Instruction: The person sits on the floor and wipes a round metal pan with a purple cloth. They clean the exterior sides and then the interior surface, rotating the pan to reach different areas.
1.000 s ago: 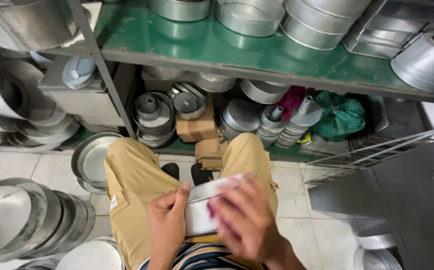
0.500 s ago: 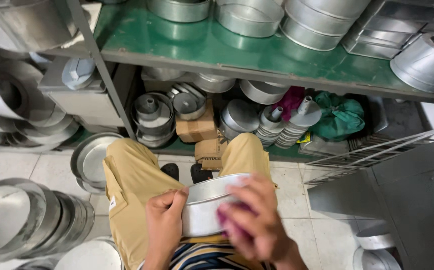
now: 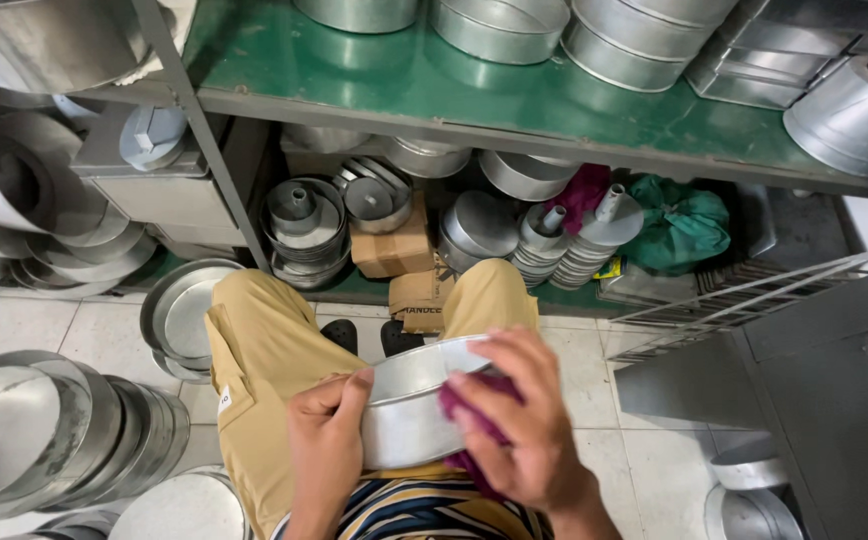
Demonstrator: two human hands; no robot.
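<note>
A round metal cake pan (image 3: 409,410) rests on edge over the person's lap, below the green shelf (image 3: 474,95). The left hand (image 3: 326,440) grips its rim; the right hand (image 3: 519,425) presses a magenta cloth (image 3: 466,410) against its wall.

Pan (image 3: 409,405): on the lap — between left hand (image 3: 324,445) and right hand (image 3: 519,425).
Shelf (image 3: 434,90): ahead, pans on it.
Pan stack (image 3: 44,435): floor, left.

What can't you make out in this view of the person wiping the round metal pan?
- Head view: most of the magenta cloth is hidden under the right hand.
- The round pan's inside faces away.
- The left hand covers its left rim.
- The bottom edge cuts off both forearms.
</note>
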